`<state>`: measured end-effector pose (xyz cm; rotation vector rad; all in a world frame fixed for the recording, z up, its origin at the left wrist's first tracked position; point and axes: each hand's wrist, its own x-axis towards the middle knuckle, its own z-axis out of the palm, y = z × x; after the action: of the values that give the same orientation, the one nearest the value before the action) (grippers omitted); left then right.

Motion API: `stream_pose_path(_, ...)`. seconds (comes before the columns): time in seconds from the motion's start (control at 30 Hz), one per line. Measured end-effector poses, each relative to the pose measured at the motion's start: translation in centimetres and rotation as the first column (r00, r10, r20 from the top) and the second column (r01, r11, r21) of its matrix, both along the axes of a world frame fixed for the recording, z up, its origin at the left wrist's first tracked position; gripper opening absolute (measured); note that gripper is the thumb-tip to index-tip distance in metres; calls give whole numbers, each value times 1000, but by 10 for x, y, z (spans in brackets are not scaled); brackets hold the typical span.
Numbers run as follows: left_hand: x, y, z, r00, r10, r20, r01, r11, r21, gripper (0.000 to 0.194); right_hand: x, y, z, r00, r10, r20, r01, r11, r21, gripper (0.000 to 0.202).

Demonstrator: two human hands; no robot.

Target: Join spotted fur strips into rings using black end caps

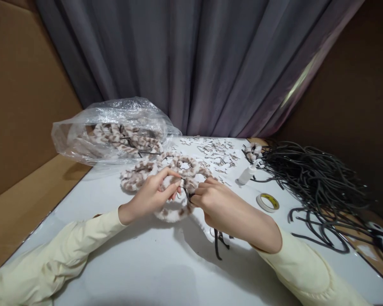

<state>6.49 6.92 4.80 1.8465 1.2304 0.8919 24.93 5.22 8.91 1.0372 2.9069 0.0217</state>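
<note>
The single view looks from the person's head, facing forward and down across the white counter (130, 267) to the curtain (147, 63) behind it, near enough that the left hand (153, 191) and right hand (218, 204) sit mid-picture, within arm's reach.

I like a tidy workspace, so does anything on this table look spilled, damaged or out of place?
No spill or damage stands out. Untidy, though: black cords lie tangled on the right, loose ends straying, and small pieces are strewn uncontained across the back of the table.
</note>
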Motion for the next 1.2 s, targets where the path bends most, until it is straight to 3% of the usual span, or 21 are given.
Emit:
stream_pose_path(0.17, 2, 0, 5, 997, 7, 81, -1, 997, -71, 22, 2, 1, -2, 999, 16, -37, -15, 999, 35, 24)
stream_pose_path(0.37, 0, -3, -11, 994, -50, -95, 62, 990, 124, 19, 6, 2, -1, 987, 49, -153, -26, 989, 145, 24)
stream_pose_path(0.53, -2, -8, -13, 949, -116, -293, 211, 924, 318, 17, 6, 6, 0, 982, 17, -189, 14, 986, 163, 24)
stream_pose_path(0.73, -2, -14, -9, 896, -235, -378, 389, 826, 408, 19, 8, 12, -3, 972, -8, -233, 41, 990, 137, 23)
stream_pose_path(0.83, -5, -13, -9, 884, -268, -383, 424, 803, 418, 18, 11, 20, -6, 947, -7, -321, 23, 999, 45, 22)
stream_pose_path(0.97, -8, -11, -11, 867, -308, -392, 470, 767, 437, 20, 16, 33, -12, 889, -54, -454, -53, 974, -219, 23)
stream_pose_path(1.2, -9, -11, -15, 871, -313, -379, 479, 717, 507, 27, 19, 47, -15, 820, -265, -506, -132, 774, -619, 19)
